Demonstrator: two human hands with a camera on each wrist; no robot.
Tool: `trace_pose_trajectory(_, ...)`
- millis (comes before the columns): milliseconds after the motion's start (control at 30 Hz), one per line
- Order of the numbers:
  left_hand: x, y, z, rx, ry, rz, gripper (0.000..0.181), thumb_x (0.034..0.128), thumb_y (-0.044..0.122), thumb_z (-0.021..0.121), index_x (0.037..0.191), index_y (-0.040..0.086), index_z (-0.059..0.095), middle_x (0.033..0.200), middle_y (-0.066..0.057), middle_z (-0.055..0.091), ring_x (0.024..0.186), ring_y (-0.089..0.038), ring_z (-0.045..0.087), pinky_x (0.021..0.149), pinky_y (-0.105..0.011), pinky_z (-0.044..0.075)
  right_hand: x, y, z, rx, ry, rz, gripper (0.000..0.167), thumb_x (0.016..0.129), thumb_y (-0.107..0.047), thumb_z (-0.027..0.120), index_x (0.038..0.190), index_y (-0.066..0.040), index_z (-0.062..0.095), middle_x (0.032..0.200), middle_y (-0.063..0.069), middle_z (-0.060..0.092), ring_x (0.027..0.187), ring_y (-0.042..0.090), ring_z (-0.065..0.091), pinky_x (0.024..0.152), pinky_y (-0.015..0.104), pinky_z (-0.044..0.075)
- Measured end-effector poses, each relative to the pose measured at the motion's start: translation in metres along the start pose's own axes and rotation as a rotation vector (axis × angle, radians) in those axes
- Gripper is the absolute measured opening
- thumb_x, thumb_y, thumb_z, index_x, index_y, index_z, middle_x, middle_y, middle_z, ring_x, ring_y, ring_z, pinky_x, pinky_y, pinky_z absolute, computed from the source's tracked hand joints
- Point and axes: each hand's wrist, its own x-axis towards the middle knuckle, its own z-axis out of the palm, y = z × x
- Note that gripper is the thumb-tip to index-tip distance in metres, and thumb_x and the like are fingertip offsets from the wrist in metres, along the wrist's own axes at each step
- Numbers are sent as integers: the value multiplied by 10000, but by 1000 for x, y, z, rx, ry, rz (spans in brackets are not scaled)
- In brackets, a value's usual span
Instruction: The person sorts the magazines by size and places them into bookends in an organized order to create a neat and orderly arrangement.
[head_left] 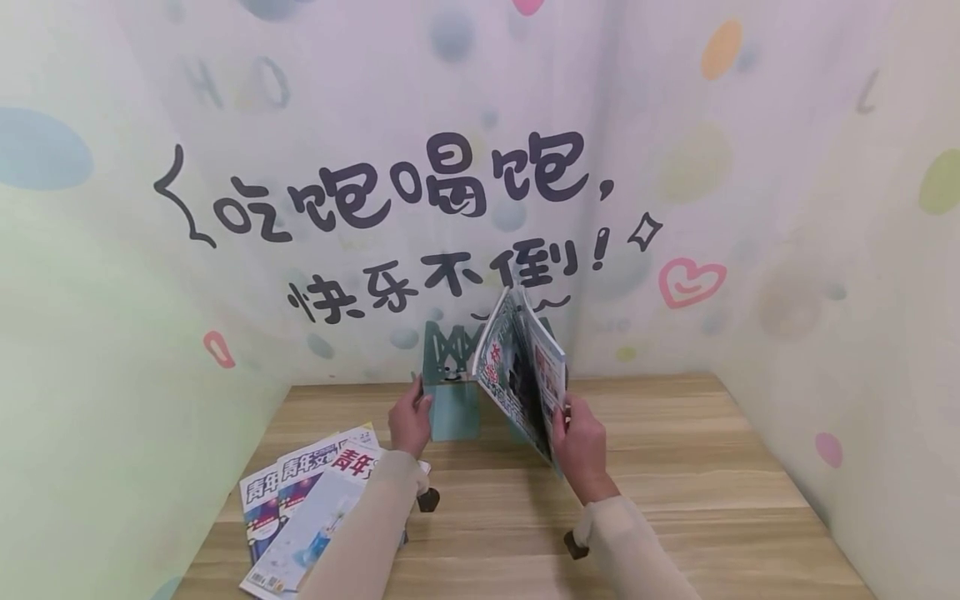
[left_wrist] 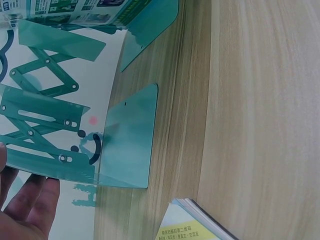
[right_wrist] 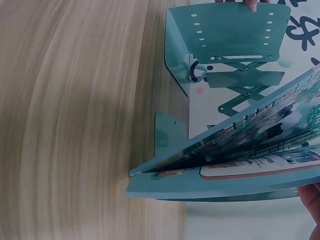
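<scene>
A green metal bookend rack (head_left: pixel 453 410) with folding crossed bars stands at the table's back edge. My left hand (head_left: pixel 410 421) grips its left end plate; in the left wrist view the fingers (left_wrist: pixel 44 202) lie at the plate's edge. My right hand (head_left: pixel 583 446) holds magazines (head_left: pixel 517 375) upright at the rack's right part, their covers spread apart in a V. In the right wrist view the magazines (right_wrist: pixel 240 185) hide part of the rack (right_wrist: pixel 230 35), and the right hand (right_wrist: pixel 312 202) shows at the frame's edge.
Several magazines (head_left: pixel 300 517) lie fanned out on the left of the wooden table (head_left: pixel 675 467), beside the left forearm. Behind the rack rises a printed wall (head_left: pixel 465 100) with black lettering, and more wall stands at both sides.
</scene>
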Motion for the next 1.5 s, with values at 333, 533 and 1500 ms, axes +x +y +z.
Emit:
trace_pose_trajectory(333,0,1,0,-6,2,-9,453,1007,141,525,1454,136,452,1390,-130,532,1203,-336,559,955,-460,498,2,5,8,-45,6,-4,185,796,37,679,947,51,574,792,184,642,603,301,642,468,424,543)
trace_pose_trajectory(533,2,-1,1,2,2,-5,463,1008,128,517,1464,131,437,1396,-139,524,1201,-348,557,948,-474,500,-1,3,11,-58,-34,26,224,811,3,706,982,25,563,821,204,666,632,335,663,489,455,555)
trace_pose_trajectory(1500,-2,-1,-2,-13,3,21,449,1011,118,513,1456,108,447,1378,-152,541,1174,-341,579,925,-471,515,4,-4,24,-101,-135,118,240,822,-15,703,994,-11,537,853,202,677,685,355,675,538,488,556)
